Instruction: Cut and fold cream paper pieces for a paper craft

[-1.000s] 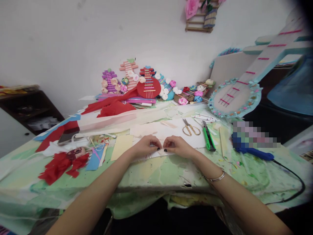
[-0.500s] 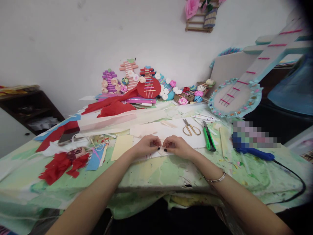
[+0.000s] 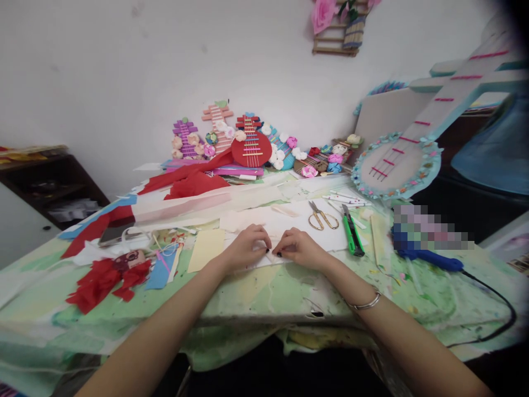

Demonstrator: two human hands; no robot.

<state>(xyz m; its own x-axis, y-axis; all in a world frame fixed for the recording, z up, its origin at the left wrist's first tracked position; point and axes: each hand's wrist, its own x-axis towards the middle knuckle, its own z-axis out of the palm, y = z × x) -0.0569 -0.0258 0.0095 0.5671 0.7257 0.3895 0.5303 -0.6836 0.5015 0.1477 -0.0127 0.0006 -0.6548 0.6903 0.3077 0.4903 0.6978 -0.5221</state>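
My left hand [image 3: 246, 247] and my right hand [image 3: 301, 247] rest side by side on a white sheet [image 3: 285, 225] at the middle of the table. Both have their fingers curled and pinched together, fingertips almost touching each other. They press on a small pale piece against the sheet, too small to make out. Gold-handled scissors [image 3: 322, 216] and a green utility knife [image 3: 352, 230] lie just beyond my right hand.
A blue glue gun [image 3: 430, 257] with a black cord lies at the right. Red paper scraps [image 3: 103, 277] sit at the left. Small craft lutes with paper flowers [image 3: 251, 144] line the wall, and a large foam lute [image 3: 399, 165] leans at the right. The tablecloth [image 3: 256, 295] is paint-stained.
My two hands have closed in a little, so the fingertips are nearer each other. Nothing else has moved.
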